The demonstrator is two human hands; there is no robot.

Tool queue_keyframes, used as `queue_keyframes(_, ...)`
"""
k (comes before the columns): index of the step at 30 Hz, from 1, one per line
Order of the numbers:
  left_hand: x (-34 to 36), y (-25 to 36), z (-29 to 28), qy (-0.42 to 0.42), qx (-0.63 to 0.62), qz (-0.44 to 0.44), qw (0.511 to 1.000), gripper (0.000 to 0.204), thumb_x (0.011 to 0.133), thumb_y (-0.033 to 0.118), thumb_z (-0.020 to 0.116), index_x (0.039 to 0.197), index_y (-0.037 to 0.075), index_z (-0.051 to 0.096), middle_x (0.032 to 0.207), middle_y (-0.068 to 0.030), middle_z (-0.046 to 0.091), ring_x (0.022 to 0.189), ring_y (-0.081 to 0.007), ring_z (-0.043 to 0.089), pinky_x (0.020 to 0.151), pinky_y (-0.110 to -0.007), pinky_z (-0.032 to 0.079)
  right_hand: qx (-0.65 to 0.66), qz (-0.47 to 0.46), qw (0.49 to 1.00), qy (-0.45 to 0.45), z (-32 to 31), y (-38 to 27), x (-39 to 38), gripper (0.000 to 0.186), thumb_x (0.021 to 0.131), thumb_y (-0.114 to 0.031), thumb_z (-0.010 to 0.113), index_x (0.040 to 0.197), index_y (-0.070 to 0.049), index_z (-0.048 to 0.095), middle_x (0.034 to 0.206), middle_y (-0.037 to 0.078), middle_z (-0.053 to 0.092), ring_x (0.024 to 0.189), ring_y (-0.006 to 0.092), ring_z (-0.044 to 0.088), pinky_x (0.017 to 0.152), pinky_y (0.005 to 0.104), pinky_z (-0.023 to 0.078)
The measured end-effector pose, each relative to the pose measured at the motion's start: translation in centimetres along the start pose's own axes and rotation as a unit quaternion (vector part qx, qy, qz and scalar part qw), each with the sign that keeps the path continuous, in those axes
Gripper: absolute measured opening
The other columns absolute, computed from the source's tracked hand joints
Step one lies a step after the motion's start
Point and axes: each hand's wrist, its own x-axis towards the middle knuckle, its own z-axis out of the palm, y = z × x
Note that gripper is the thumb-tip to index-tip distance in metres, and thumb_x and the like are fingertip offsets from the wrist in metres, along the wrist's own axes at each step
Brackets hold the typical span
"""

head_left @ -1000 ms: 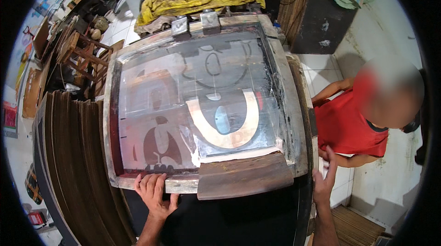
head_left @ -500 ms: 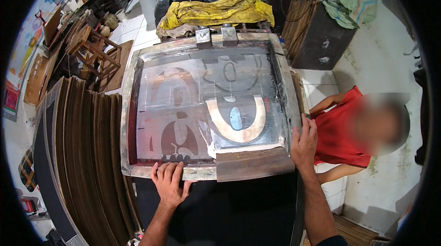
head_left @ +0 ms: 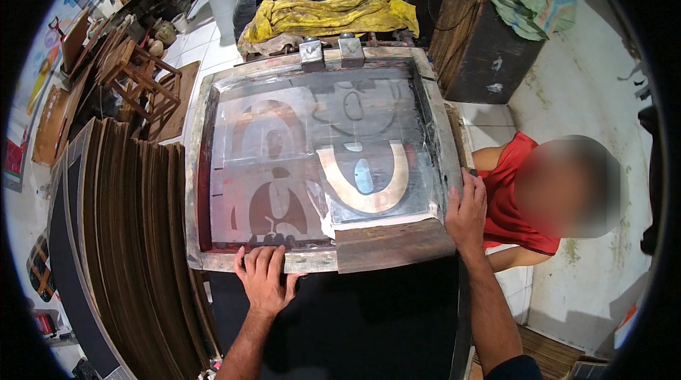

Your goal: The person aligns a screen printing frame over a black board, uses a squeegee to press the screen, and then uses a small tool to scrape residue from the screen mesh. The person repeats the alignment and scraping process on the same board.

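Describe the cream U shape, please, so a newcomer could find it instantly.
Find the big frame the left hand touches. In its near right part, the cream U curves around a blue oval, brighter than the brown shapes to its left.

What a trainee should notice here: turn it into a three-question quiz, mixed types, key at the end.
1. Which edge of the wooden frame does the left hand touch?
A) far
B) near
C) left

2. True or false: the yellow cloth lies beyond the frame's far edge.

3. Fill in the blank: the right hand is at the frame's ____ side.

Key: 1. B; 2. True; 3. right.
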Motion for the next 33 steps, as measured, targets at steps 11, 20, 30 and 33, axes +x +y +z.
queue_keyframes(11,0.4,0.1,-0.3,0.027,-0.023,0.012,0.999,0.059,0.086,0.040,0.077,0.130,0.003,0.065,0.119,-0.0142,0.065,0.116,-0.0355,0.058,0.115,-0.058,0.029,0.038,0.026,0.999,0.006,-0.1,-0.8,0.5,0.056,0.100,-0.026,0.060,0.147,0.003,0.052,0.136,0.025,0.053,0.129,0.0432,0.053,0.113,0.0525,0.041)
queue_keyframes(20,0.4,0.4,-0.2,0.051,-0.021,0.024,0.998,0.060,0.084,0.042,0.080,0.128,0.004,0.066,0.119,-0.0130,0.066,0.116,-0.0343,0.057,0.115,-0.058,0.029,0.036,0.062,0.997,0.026,-0.5,-1.6,0.6,0.057,0.098,-0.029,0.063,0.145,0.002,0.055,0.137,0.025,0.053,0.132,0.0428,0.051,0.116,0.0518,0.039)
queue_keyframes(30,0.5,0.2,-0.1,0.038,-0.012,0.034,0.999,0.062,0.085,0.044,0.079,0.129,0.002,0.065,0.119,-0.0134,0.065,0.116,-0.0344,0.057,0.115,-0.057,0.029,0.038,0.077,0.996,0.009,-1.6,-2.3,0.4,0.059,0.102,-0.030,0.057,0.149,0.003,0.049,0.143,0.027,0.049,0.142,0.0470,0.043,0.123,0.0561,0.032)
queue_keyframes(33,0.5,0.2,-0.2,0.046,-0.015,0.038,0.998,0.061,0.085,0.043,0.079,0.129,0.003,0.066,0.118,-0.0130,0.065,0.116,-0.0341,0.057,0.114,-0.057,0.029,0.063,0.081,0.995,0.012,-1.4,-2.1,0.5,0.054,0.104,-0.028,0.055,0.148,0.003,0.051,0.143,0.026,0.049,0.140,0.0464,0.044,0.122,0.0559,0.032)
